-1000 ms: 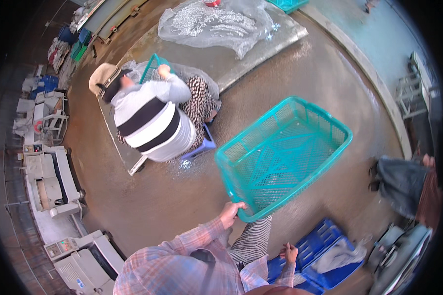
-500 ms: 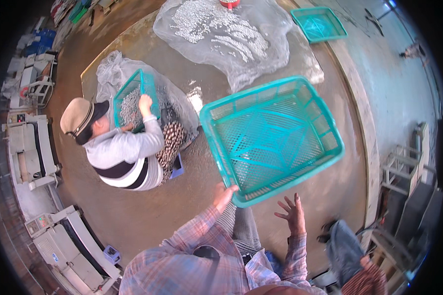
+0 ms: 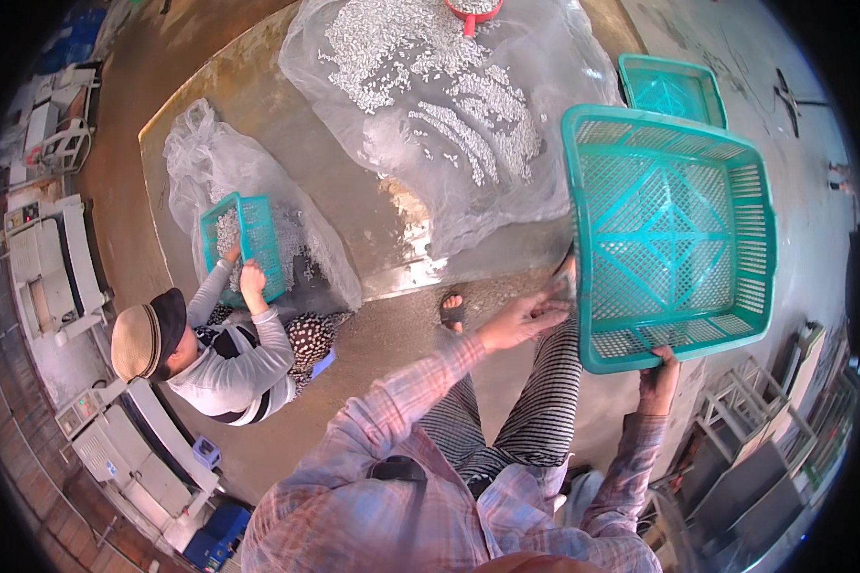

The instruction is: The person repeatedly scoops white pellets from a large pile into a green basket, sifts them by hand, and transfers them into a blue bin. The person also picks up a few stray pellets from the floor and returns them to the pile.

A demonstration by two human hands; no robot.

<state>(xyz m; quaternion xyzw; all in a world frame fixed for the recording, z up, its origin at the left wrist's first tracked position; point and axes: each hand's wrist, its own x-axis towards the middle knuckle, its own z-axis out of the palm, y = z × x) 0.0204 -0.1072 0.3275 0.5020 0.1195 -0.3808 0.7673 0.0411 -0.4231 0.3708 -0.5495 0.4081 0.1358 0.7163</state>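
Left hand (image 3: 526,320) loosely open, fingertips near left rim of large teal basket (image 3: 672,227); contact unclear. Basket is right of that hand, just ahead of right hand (image 3: 657,384), which grips near rim, thumb over edge. For a steady hold, left hand should probably take the left rim; one-sided grip may let it tip. No contents visible inside. Containers: far left of left hand, co-worker (image 3: 220,371) holds green basket (image 3: 261,244) with white pieces (image 3: 227,232); beyond left hand, red scoop (image 3: 470,17), also white pieces; beyond right hand, past large basket, another teal basket (image 3: 674,91), nothing visible inside.
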